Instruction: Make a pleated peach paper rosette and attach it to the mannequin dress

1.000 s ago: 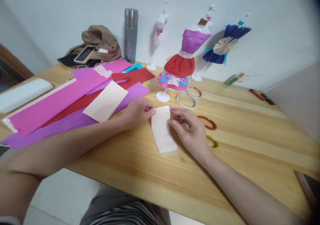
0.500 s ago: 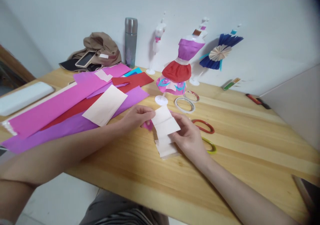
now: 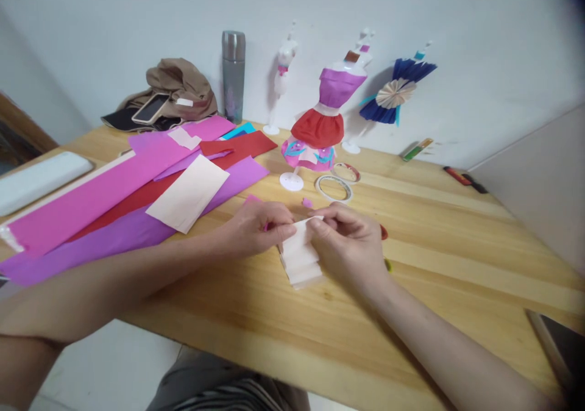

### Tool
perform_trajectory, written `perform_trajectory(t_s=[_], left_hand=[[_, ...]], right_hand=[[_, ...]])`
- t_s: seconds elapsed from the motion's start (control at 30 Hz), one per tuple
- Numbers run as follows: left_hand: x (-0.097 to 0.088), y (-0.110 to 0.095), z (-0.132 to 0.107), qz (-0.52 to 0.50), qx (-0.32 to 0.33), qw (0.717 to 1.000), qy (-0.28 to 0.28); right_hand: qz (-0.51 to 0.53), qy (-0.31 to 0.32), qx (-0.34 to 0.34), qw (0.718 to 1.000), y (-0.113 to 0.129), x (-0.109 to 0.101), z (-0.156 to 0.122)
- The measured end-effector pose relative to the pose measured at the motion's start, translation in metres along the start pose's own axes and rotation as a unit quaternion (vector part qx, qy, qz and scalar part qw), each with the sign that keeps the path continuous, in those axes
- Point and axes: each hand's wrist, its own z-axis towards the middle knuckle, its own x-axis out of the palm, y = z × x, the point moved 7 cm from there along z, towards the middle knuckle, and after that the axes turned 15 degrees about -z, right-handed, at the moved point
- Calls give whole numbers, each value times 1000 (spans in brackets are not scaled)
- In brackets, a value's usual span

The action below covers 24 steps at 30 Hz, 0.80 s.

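Note:
A narrow strip of cream crepe paper [image 3: 301,251] with crosswise folds hangs between my two hands above the wooden table. My left hand [image 3: 262,227] pinches its upper left edge between thumb and fingers. At the upper right edge, my right hand [image 3: 351,240] grips the paper the same way, thumb on the near side. Small pink scraps [image 3: 307,202] lie just beyond my fingers. My right hand mostly covers a red-handled [image 3: 384,232] and a yellow-handled tool [image 3: 388,265]. Behind stands a small dress form [image 3: 342,88] in a purple top and red skirt.
Pink [image 3: 105,191], red and purple paper sheets lie at the left with a cream piece [image 3: 187,194] on top. Tape rolls [image 3: 334,188], a blue-dressed form [image 3: 381,113], a bare form [image 3: 286,63], a flask [image 3: 233,82] and a cap [image 3: 180,91] stand toward the wall.
The top flap of the cream paper has been folded down, making the strip shorter. My right hand has moved up to its top edge, and now covers more of the coloured handles.

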Motion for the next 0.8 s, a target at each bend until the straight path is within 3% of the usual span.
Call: perform_trajectory(t_s=[0.07, 0.13, 0.2, 0.37, 0.47, 0.63, 0.8], left_hand=[[-1, 0, -2, -9, -18, 1000, -22], [-9, 4, -7, -38, -54, 993, -99], [-10, 8, -12, -83, -91, 982, -141], [4, 14, -19, -209, -152, 957, -129], [0, 12, -19, -257, -135, 943, -161], [-4, 7, -19, -284, -92, 940, -167], [-2, 8, -20, -310, -81, 932, -172]], right_hand=[[26, 5, 37, 999, -2, 2, 0], [57, -7, 77, 995, -3, 0, 0], [82, -31, 98, 991, -3, -4, 0], [45, -63, 75, 994, 4, -8, -7], [43, -62, 55, 996, 7, -6, -13], [139, 5, 57, 989, 8, 8, -16], [141, 10, 59, 988, 2, 8, -16]])
